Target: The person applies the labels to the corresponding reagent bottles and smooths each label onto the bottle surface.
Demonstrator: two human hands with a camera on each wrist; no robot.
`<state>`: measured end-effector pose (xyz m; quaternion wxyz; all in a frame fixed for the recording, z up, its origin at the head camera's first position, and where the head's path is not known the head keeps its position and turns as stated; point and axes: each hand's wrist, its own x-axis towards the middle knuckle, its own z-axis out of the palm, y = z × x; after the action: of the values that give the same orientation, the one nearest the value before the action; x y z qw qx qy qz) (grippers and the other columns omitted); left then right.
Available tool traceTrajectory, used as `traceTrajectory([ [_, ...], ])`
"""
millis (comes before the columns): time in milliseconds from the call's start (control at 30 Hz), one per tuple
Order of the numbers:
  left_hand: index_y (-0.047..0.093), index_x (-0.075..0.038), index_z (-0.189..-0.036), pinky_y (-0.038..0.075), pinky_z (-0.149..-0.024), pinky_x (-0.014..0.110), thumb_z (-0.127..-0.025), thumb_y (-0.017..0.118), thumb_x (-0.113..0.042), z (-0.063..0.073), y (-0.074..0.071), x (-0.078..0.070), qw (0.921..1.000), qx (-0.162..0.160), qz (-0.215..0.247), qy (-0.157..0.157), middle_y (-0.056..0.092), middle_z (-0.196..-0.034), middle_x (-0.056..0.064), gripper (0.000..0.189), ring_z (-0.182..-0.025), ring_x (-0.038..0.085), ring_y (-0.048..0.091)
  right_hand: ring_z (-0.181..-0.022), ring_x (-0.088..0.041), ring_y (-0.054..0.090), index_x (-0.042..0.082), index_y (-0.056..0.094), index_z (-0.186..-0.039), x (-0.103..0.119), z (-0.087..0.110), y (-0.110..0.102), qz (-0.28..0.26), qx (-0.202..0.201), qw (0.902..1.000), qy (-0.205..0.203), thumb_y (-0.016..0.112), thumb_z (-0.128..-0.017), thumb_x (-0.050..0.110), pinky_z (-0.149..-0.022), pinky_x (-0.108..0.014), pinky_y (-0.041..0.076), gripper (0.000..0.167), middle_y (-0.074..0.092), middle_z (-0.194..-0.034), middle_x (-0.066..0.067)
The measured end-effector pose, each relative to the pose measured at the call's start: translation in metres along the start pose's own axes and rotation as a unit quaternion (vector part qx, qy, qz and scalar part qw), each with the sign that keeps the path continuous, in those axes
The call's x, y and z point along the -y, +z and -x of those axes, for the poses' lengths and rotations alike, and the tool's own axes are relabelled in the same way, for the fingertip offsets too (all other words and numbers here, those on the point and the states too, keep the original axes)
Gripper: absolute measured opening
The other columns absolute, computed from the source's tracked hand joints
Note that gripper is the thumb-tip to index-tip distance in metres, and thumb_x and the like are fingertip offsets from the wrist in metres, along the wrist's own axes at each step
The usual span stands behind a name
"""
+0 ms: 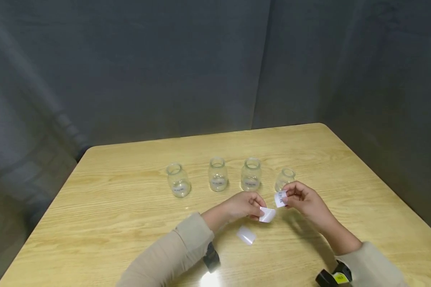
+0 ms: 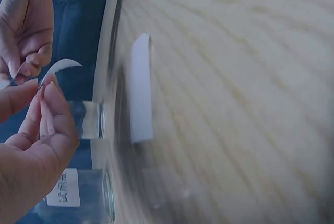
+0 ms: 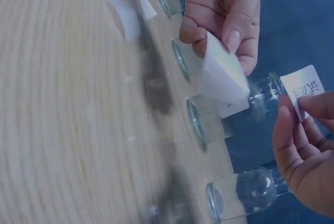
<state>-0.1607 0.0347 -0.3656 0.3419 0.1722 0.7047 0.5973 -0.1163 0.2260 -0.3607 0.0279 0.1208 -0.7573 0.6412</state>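
My left hand (image 1: 241,206) pinches a curled piece of glossy white backing paper (image 1: 267,215) between thumb and fingers. To its right, my right hand (image 1: 307,202) pinches a white sticker label (image 1: 280,198) with dark characters on it. The right wrist view shows that label (image 3: 303,89) held by one edge, apart from the backing paper (image 3: 223,72). Just behind my right hand stands the rightmost glass jar (image 1: 284,177), partly hidden by the fingers; no label shows on this jar (image 3: 245,192) in the right wrist view.
Three more open glass jars, the left one (image 1: 178,180), a middle one (image 1: 218,173) and another (image 1: 251,173), stand upright in a row, each with a white label. Another curled white paper (image 1: 246,235) lies on the wooden table (image 1: 104,207) near my left wrist. Grey curtain (image 1: 165,71) surrounds the table.
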Motion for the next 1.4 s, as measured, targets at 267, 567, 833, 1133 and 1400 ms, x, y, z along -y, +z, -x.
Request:
traceTrajectory([
  [267, 0.055, 0.006, -0.088, 0.049, -0.062, 0.025, -0.076, 0.059, 0.003, 0.000, 0.004, -0.001, 0.9990, 0.043, -0.015, 0.001, 0.056, -0.071, 0.005, 0.013, -0.062, 0.012, 0.055, -0.068, -0.008, 0.053, -0.015, 0.042, -0.104, 0.013, 0.000, 0.004, 0.038, -0.004, 0.9981, 0.048, 0.053, -0.078, -0.009, -0.059, -0.023, 0.048, 0.029, 0.053, -0.082, -0.006],
  [567, 0.055, 0.003, -0.090, 0.049, -0.068, 0.025, -0.079, 0.060, -0.007, -0.014, 0.010, 0.001, 0.9984, -0.029, 0.030, 0.037, 0.056, -0.076, 0.007, 0.016, -0.074, 0.017, 0.058, -0.074, -0.010, 0.053, -0.013, 0.047, -0.104, 0.010, 0.000, 0.004, 0.068, 0.008, 0.9938, 0.088, 0.054, -0.077, -0.010, -0.060, -0.024, 0.047, 0.028, 0.056, -0.088, -0.015],
  [833, 0.054, 0.004, -0.088, 0.049, -0.071, 0.030, -0.081, 0.055, 0.000, -0.025, 0.017, -0.002, 0.9958, -0.067, 0.040, 0.046, 0.052, -0.073, 0.004, 0.008, -0.078, 0.027, 0.058, -0.076, -0.010, 0.053, -0.011, 0.049, -0.103, 0.008, 0.000, 0.004, 0.097, -0.024, 0.9919, 0.078, 0.057, -0.078, -0.004, -0.061, -0.021, 0.046, 0.027, 0.056, -0.090, -0.017],
  [1133, 0.056, 0.004, -0.081, 0.050, -0.062, 0.023, -0.079, 0.058, -0.002, -0.042, 0.030, -0.001, 0.9909, -0.117, 0.045, 0.050, 0.054, -0.070, 0.003, 0.006, -0.068, 0.022, 0.059, -0.064, -0.011, 0.052, -0.011, 0.050, -0.093, -0.004, -0.002, -0.007, 0.121, -0.055, 0.9783, 0.159, 0.055, -0.084, 0.009, -0.058, -0.026, 0.047, 0.023, 0.055, -0.073, -0.004],
  [1400, 0.057, -0.002, -0.070, 0.037, -0.041, 0.014, -0.076, 0.062, -0.002, -0.054, 0.043, -0.002, 0.9758, -0.204, -0.062, 0.049, 0.053, -0.058, 0.000, 0.008, -0.049, 0.008, 0.046, -0.062, -0.008, 0.054, -0.013, 0.048, -0.099, -0.013, -0.005, -0.014, 0.106, -0.101, 0.9704, 0.192, 0.057, -0.083, 0.012, -0.058, -0.024, 0.049, 0.031, 0.058, -0.072, 0.000],
])
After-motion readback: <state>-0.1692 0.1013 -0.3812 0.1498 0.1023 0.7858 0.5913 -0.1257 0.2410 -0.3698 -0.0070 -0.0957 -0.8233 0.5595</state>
